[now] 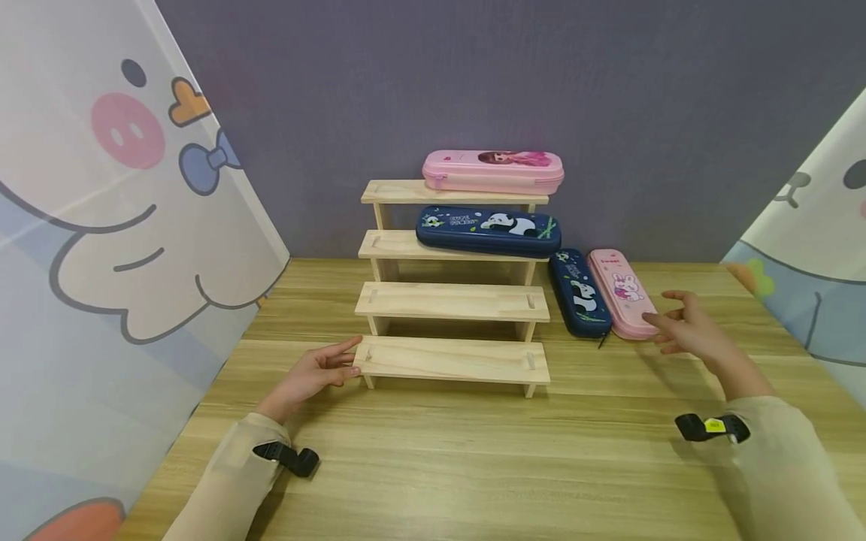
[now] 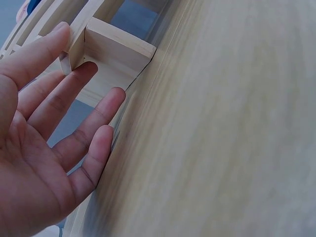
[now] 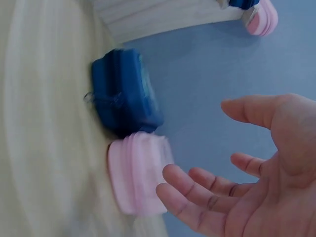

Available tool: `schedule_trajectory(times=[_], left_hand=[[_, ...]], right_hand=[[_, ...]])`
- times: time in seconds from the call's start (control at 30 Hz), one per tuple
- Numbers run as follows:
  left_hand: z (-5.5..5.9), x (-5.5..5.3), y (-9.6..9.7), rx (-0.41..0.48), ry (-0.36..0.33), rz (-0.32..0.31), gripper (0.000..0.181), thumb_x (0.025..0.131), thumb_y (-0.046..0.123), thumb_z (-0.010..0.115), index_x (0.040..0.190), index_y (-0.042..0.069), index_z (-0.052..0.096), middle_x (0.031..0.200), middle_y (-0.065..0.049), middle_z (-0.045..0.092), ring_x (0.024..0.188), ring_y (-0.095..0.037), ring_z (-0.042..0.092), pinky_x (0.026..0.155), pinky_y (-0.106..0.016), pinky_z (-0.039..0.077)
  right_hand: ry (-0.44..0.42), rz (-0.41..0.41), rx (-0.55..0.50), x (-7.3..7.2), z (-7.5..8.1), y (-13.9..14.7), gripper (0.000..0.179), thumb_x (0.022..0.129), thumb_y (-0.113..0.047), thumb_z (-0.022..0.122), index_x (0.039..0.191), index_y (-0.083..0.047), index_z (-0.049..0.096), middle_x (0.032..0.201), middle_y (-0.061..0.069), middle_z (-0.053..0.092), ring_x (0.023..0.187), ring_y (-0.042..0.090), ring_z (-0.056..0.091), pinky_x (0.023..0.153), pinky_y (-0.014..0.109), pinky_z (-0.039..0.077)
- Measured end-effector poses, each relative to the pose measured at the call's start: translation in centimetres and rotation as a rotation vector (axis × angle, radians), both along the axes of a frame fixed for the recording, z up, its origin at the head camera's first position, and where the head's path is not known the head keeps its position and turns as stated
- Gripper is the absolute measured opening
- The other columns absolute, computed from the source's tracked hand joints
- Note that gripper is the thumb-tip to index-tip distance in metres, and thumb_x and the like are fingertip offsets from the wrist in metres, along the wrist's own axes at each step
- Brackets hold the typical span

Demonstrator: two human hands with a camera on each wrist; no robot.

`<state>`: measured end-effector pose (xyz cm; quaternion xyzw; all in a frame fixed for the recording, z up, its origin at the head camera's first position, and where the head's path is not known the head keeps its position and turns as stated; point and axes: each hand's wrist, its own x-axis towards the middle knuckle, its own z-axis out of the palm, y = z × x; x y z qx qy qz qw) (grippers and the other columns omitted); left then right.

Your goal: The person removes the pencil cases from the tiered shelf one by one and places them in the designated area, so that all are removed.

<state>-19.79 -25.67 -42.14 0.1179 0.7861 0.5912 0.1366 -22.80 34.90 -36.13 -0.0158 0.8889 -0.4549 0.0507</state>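
My left hand is at the left end of the lowest step of a wooden tiered display stand, thumb and fingertips right at the board's end. Its fingers are spread and only slightly bent. The right hand, fingers loosely extended, is beside the near end of a pink pencil case with a rabbit picture. In the right wrist view its fingertips overlap that case's edge. Touching the pink case on its left lies a dark blue panda pencil case, both flat on the table.
Another blue panda pencil case rests on the stand's third step, and a pink pencil case with a doll picture on the top one. A grey wall stands behind the wood-grain table. Cartoon-printed panels flank both sides.
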Motion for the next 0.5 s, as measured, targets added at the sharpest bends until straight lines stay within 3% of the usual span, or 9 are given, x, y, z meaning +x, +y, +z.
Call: schedule_trajectory(times=[0.33, 0.5], left_hand=[[0.0, 0.1, 0.0, 0.006, -0.001, -0.004, 0.065, 0.095, 0.009, 0.068, 0.152, 0.000, 0.037, 0.139, -0.032, 0.050, 0.099, -0.005, 0.064, 0.073, -0.027, 0.051], [0.0, 0.1, 0.0, 0.003, 0.004, -0.004, 0.065, 0.095, 0.009, 0.068, 0.151, 0.000, 0.038, 0.140, -0.032, 0.049, 0.101, -0.005, 0.063, 0.074, -0.027, 0.051]], right_hand=[[0.030, 0.070, 0.046, -0.9, 2.2, -2.6, 0.081, 0.103, -0.028, 0.053, 0.151, 0.012, 0.000, 0.126, 0.040, 0.038, 0.083, 0.018, 0.065, 0.066, 0.034, 0.057], [0.121, 0.121, 0.007, -1.5, 2.7, -4.0, 0.076, 0.102, -0.016, 0.057, 0.152, 0.008, 0.007, 0.126, 0.034, 0.038, 0.086, 0.015, 0.061, 0.068, 0.032, 0.057]])
